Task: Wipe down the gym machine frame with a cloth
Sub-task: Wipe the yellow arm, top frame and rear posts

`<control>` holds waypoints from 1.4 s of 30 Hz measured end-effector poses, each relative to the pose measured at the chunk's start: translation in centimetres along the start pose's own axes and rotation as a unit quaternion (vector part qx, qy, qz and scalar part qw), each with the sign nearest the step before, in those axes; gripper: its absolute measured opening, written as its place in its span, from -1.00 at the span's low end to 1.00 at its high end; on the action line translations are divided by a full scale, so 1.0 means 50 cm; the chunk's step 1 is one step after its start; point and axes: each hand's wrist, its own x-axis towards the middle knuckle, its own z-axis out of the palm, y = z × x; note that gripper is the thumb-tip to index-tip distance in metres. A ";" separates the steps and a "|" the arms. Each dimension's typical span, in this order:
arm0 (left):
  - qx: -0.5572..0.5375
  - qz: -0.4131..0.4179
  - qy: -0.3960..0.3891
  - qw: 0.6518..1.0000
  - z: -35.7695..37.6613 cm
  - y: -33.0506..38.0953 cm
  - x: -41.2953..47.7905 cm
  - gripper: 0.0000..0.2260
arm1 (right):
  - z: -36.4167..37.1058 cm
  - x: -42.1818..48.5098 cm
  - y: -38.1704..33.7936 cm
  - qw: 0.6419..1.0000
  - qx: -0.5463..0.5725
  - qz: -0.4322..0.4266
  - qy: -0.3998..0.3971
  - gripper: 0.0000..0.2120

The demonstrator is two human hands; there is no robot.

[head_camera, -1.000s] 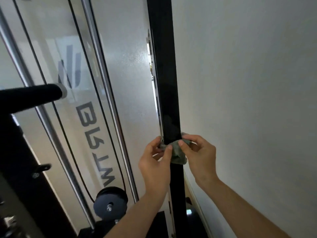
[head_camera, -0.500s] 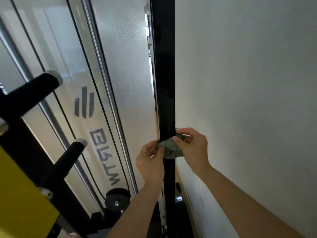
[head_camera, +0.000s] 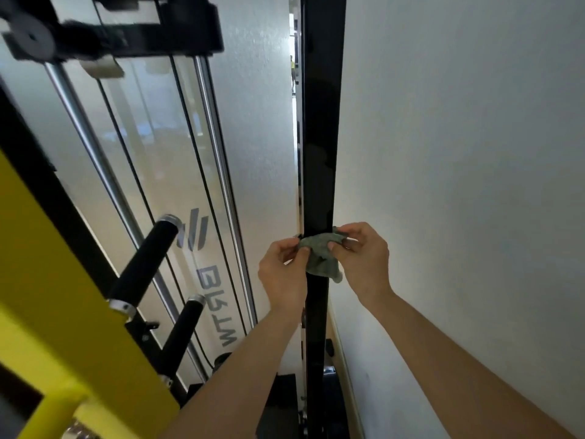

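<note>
**Across the black upright [head_camera: 319, 137], a cloth [head_camera: 319, 256] pinched from both sides**

Against the front face of the black upright I hold a small grey-green cloth, stretched across the post at about its mid-height in my view. My left hand [head_camera: 283, 274] pinches the cloth's left end between thumb and fingertips, just at the post's left edge. My right hand [head_camera: 361, 261] pinches the right end the same way, fingers curled, at the post's right edge. Between the two grips the top of the cloth lies flat on the metal, and its lower part hangs crumpled below my thumbs.

The upright runs straight up and down, close beside the white wall [head_camera: 459, 153] on my right. Left of it stands a frosted panel [head_camera: 253, 122] with a dark logo and lettering. In front of the panel run two chrome guide rods [head_camera: 218, 153] and thin black cables [head_camera: 193, 153]. Lower left, two black padded pegs [head_camera: 142, 258] with silver end caps jut from a dark bar. A yellow frame piece [head_camera: 47, 280] fills the corner nearest me. At the top left sits a black bracket [head_camera: 126, 26], blurred.
</note>
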 end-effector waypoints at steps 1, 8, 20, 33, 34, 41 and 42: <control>0.001 0.003 0.000 1.000 0.003 0.021 0.006 -0.86 | 0.000 0.008 -0.015 1.000 -0.003 0.003 0.003 -0.75; 0.019 0.034 -0.009 0.999 0.027 0.171 0.039 -0.84 | -0.002 0.055 -0.138 0.999 -0.009 0.005 0.034 -0.81; 0.040 0.101 -0.030 0.994 0.064 0.419 0.102 -0.88 | -0.016 0.156 -0.384 1.000 0.006 -0.013 0.027 -0.81; 0.040 0.188 -0.034 0.981 0.101 0.624 0.149 -0.86 | -0.032 0.239 -0.581 0.995 -0.031 -0.092 0.019 -0.81; 0.045 0.195 -0.035 0.979 0.103 0.639 0.153 -0.85 | -0.033 0.246 -0.594 0.994 -0.034 -0.098 0.019 -0.82; 0.131 0.185 -0.033 0.973 0.104 0.721 0.173 -0.88 | -0.030 0.289 -0.684 0.989 -0.049 -0.139 0.034 -0.86; 0.143 0.184 -0.034 0.972 0.099 0.726 0.169 -0.89 | -0.030 0.288 -0.694 0.987 -0.048 -0.147 0.039 -0.85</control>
